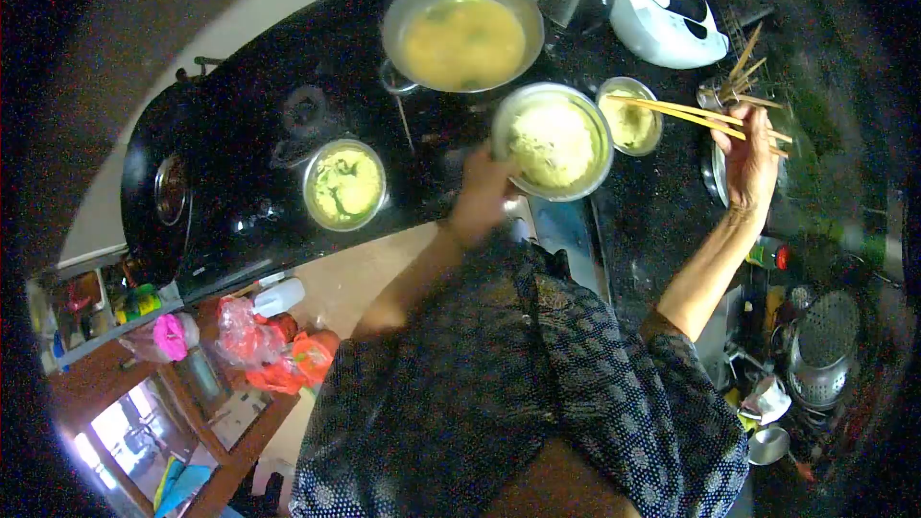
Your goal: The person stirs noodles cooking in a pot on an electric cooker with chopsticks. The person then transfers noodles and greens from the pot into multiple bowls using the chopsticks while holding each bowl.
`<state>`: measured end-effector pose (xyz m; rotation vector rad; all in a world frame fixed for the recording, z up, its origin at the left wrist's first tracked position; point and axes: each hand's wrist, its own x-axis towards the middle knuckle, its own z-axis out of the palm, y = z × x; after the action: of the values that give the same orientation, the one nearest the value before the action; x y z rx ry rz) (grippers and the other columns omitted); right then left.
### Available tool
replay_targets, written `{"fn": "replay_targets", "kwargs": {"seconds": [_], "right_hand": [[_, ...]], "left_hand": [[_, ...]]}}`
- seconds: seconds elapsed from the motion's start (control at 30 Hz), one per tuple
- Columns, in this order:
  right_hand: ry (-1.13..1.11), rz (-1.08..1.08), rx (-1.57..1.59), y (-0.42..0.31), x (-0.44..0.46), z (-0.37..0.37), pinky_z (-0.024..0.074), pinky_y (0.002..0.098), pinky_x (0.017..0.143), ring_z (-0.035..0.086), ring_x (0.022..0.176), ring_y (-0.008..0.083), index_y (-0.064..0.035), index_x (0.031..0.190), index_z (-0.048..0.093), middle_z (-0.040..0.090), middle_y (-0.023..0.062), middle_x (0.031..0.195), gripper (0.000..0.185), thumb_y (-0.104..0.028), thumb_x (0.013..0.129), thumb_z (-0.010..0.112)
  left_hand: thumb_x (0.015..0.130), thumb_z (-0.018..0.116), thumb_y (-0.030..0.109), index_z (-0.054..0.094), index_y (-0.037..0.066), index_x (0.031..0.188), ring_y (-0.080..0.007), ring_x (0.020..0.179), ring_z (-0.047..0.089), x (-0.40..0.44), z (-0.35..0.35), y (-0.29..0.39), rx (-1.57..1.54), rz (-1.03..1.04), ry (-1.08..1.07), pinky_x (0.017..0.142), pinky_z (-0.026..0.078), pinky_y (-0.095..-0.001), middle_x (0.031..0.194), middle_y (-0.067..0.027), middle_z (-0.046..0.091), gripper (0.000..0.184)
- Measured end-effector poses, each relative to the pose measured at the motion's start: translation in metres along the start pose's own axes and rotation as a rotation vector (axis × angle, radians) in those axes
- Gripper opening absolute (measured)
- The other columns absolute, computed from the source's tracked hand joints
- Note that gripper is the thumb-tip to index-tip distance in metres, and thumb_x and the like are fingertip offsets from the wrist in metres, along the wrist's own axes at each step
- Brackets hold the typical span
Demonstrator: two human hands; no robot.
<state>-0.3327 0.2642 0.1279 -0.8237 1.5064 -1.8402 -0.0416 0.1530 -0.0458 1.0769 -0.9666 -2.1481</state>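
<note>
My left hand (484,194) is closed on the rim of a metal bowl (558,144), which holds pale yellow food with darker flecks. The hand is somewhat blurred. A pair of chopsticks (686,115) is in my right hand (750,161), pointing left. Their tips reach over a smaller metal bowl (630,117) with similar yellowish food, just right of the held bowl; whether they touch that food I cannot tell. Farther left, another metal bowl (345,185) of yellow food with green bits sits on the black stove top.
A large two-handled pot (391,34) of yellow soup stands at the back. To its right are a white rice cooker (667,24) and a holder with more chopsticks (743,77). A perforated metal strainer (823,355) lies at lower right. Red plastic bags (283,350) are below the counter at left.
</note>
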Motion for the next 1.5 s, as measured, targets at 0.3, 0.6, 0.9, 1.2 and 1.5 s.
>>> {"fn": "replay_targets", "kwargs": {"seconds": [0.3, 0.6, 0.9, 1.2, 1.5], "right_hand": [[0.165, -0.024, 0.146, 0.018, -0.031, -0.117, 0.0579, 0.0329, 0.076, 0.064, 0.089, 0.0219, -0.0023, 0.093, 0.057, 0.061, 0.0084, 0.093, 0.030, -0.030, 0.095, 0.048], [0.299, 0.068, 0.207, 0.040, -0.041, -0.141, 0.0567, 0.0337, 0.077, 0.063, 0.084, 0.0210, -0.0015, 0.090, 0.056, 0.060, 0.0084, 0.089, 0.029, -0.030, 0.094, 0.050], [0.024, 0.103, 0.165, 0.058, 0.009, -0.061, 0.0566, 0.0347, 0.078, 0.063, 0.091, 0.0248, -0.0004, 0.097, 0.055, 0.061, 0.0136, 0.097, 0.024, -0.023, 0.094, 0.051], [-0.109, 0.052, -0.043, 0.103, 0.093, 0.067, 0.0526, 0.0254, 0.072, 0.061, 0.085, 0.0140, -0.0033, 0.102, 0.059, 0.061, 0.0064, 0.095, 0.022, -0.023, 0.093, 0.053], [-0.201, -0.267, -0.422, 0.201, 0.153, 0.152, 0.0459, 0.0284, 0.081, 0.060, 0.089, 0.0166, -0.0042, 0.093, 0.067, 0.063, 0.0076, 0.098, 0.018, -0.020, 0.088, 0.060]], "left_hand": [[0.074, 0.052, 0.007, 0.055, 0.000, 0.111, -0.0140, 0.051, 0.057, 0.024, 0.106, -0.135, 0.172, -0.217, -0.333, 0.043, 0.047, -0.0252, 0.075, -0.0082, 0.063, 0.038], [0.075, 0.057, 0.009, 0.056, -0.004, 0.112, -0.0175, 0.052, 0.061, 0.060, 0.132, -0.203, 0.263, -0.227, -0.320, 0.040, 0.049, -0.0282, 0.078, -0.0131, 0.065, 0.039], [0.069, 0.068, 0.040, 0.046, -0.002, 0.127, -0.0341, 0.111, 0.054, 0.166, 0.154, -0.199, 0.502, -0.017, 0.236, 0.093, 0.043, -0.0400, 0.119, -0.0237, 0.055, 0.075], [0.074, 0.051, 0.005, 0.061, 0.008, 0.109, -0.0337, 0.098, 0.061, 0.157, 0.188, -0.144, 0.265, 0.096, 0.501, 0.083, 0.047, -0.0373, 0.102, -0.0194, 0.064, 0.036], [0.087, 0.045, 0.026, 0.062, 0.006, 0.099, -0.0244, 0.072, 0.058, 0.117, 0.179, -0.147, -0.589, 0.120, 0.207, 0.068, 0.048, -0.0366, 0.081, -0.0116, 0.063, 0.029]]}}
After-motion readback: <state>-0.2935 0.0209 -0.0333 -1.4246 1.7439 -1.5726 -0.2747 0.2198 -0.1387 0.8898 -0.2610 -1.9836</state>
